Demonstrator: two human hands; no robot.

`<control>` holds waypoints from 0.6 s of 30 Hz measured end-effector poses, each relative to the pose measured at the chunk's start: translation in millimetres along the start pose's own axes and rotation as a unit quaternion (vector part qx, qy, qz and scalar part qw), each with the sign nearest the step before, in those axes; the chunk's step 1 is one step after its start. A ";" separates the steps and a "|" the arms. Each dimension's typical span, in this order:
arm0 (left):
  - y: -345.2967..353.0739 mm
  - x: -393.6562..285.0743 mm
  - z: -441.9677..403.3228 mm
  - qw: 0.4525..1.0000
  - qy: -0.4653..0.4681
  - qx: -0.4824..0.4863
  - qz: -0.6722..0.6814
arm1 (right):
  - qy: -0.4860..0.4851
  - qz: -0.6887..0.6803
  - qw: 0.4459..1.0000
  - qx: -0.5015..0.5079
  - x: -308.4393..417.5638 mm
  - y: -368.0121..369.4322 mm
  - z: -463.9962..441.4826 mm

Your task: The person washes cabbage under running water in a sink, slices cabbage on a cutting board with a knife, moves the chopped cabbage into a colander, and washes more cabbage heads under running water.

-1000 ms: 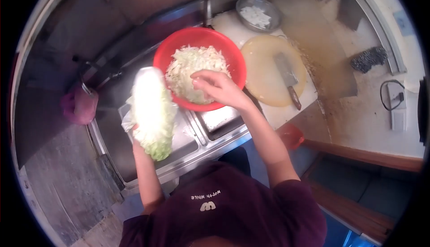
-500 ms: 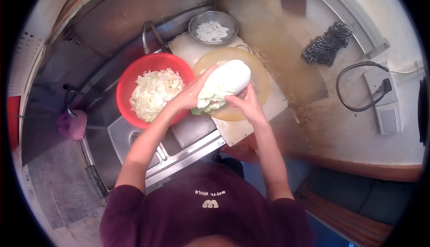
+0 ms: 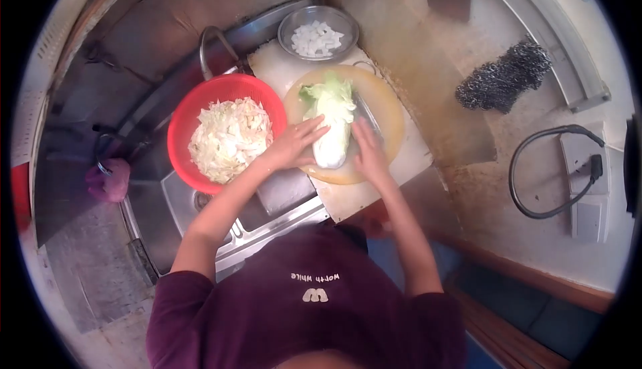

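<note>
A napa cabbage lies lengthwise on the round yellowish cutting board, its leafy green end pointing away from me and its white base toward me. My left hand is at its left side, fingers stretched out with the tips touching the cabbage. On the other side, my right hand is open, fingers extended close to the cabbage's right side. A knife blade lies on the board just beyond my right fingertips; its handle I cannot make out.
Left of the board, a red colander of chopped cabbage stands over the steel sink. Behind the board is a metal bowl with white chunks. A faucet rises at the back; a black cable hangs at right.
The cabbage has gone from being held tilted in both hands to lying on the board, turned so its leafy end points away. Both hands have loosened to its sides, and the knife blade now shows.
</note>
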State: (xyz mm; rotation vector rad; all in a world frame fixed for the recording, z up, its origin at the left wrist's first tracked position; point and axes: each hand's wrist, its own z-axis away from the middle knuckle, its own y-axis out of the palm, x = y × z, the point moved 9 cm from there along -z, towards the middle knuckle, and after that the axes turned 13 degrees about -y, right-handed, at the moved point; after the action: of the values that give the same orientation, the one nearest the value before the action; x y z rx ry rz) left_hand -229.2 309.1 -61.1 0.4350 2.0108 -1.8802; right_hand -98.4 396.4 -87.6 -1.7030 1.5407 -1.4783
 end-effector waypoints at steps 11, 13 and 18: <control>17.1 66.2 -23.5 0.884 -0.328 -0.126 0.307 | 0.189 0.047 0.981 -0.004 -31.0 13.5 30.3; 23.3 67.4 -29.5 0.884 -0.349 -0.122 0.287 | 0.199 0.018 0.980 -0.015 -36.2 8.3 33.3; 33.1 69.7 -20.6 0.845 -0.369 -0.163 0.350 | 0.291 -0.236 0.916 -0.140 -40.2 1.5 55.8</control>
State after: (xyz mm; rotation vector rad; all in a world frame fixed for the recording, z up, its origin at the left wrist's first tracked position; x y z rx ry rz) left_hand -277.3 330.9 -121.1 0.2351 1.3301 -0.9927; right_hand -43.5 413.0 -125.7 -2.0175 1.7718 -2.2663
